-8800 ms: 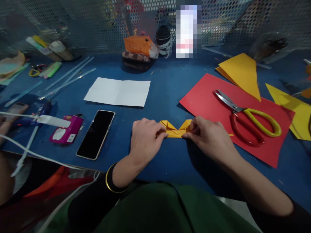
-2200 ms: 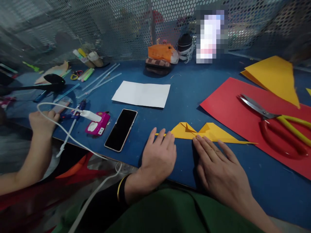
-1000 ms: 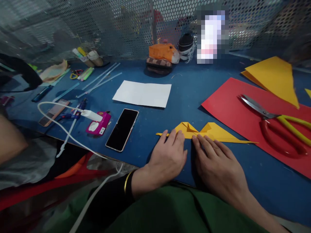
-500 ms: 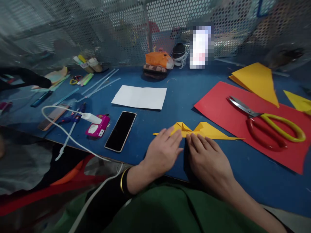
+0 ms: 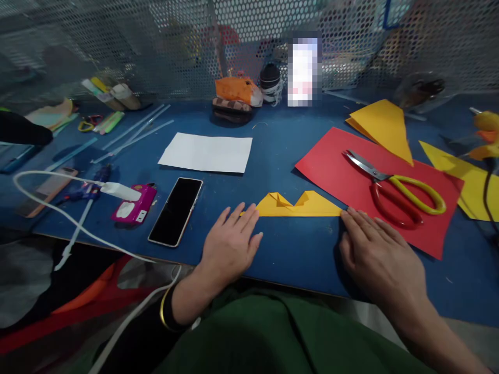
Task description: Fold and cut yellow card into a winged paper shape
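A folded yellow-orange paper [image 5: 302,206] lies flat on the blue table, with two peaks along its far side and a straight near edge. My left hand [image 5: 230,241] rests palm down with its fingers spread, the fingertips on the paper's left end. At the right end, my right hand [image 5: 384,254] lies flat, its fingertips touching the paper's tip and covering it. Neither hand grasps anything.
Scissors [image 5: 380,175] lie on a red sheet [image 5: 323,161] to the right, near yellow papers [image 5: 385,124]. A white sheet [image 5: 206,152], a black phone [image 5: 176,212] and a pink adapter [image 5: 136,205] with a white cable are left. Pouches [image 5: 234,98] stand behind.
My hands have moved apart, from the paper's middle out to its two ends. The paper's near edge is now straight and exposed between them. The view has shifted to the right.
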Demonstrator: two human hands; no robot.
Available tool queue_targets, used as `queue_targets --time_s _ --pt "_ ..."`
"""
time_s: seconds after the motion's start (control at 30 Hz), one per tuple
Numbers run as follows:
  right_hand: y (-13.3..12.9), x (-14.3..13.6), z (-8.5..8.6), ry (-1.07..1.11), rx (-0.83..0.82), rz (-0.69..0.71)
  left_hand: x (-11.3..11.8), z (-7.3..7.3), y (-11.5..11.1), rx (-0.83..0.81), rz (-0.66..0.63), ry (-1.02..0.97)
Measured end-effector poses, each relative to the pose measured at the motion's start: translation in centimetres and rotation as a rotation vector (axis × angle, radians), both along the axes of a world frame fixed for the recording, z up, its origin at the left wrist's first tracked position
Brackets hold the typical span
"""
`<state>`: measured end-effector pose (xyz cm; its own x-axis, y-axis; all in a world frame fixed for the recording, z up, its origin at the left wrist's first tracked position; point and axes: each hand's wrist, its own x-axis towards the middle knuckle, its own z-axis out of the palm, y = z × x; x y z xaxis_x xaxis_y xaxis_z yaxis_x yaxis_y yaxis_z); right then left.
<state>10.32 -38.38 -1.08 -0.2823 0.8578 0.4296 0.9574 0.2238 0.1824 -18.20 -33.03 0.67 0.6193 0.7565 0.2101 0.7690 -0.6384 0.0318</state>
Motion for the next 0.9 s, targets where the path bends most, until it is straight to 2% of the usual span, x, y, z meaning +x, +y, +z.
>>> queue_targets --time_s 0.13,0.23,0.37,0.5,0.63,0.9 --pt "0.1 0.2 0.0 -0.076 0.016 -0.027 -0.4 0.2 -0.1 0.025 0.008 -0.007" --pt "0.5 -1.6 0.2 -0.086 0.046 -0.059 1.4 -0.3 -0.4 0.016 -0.030 -0.042" --pt "1.1 -5.3 0.2 -0.010 0.026 0.061 4.6 -1.1 -0.6 -0.075 -0.107 -0.060" --pt "1.3 -7.5 0.1 0.048 -0.030 0.118 5.8 -1.5 -0.7 -0.099 -0.114 -0.028" --pt "1.0 -6.2 0.1 0.063 -0.004 0.101 5.2 -1.3 -0.7 -0.047 -0.093 -0.004" --pt "0.2 0.2 -0.1 -0.010 0.002 -0.022 1.5 -0.4 -0.6 0.041 0.013 0.020"
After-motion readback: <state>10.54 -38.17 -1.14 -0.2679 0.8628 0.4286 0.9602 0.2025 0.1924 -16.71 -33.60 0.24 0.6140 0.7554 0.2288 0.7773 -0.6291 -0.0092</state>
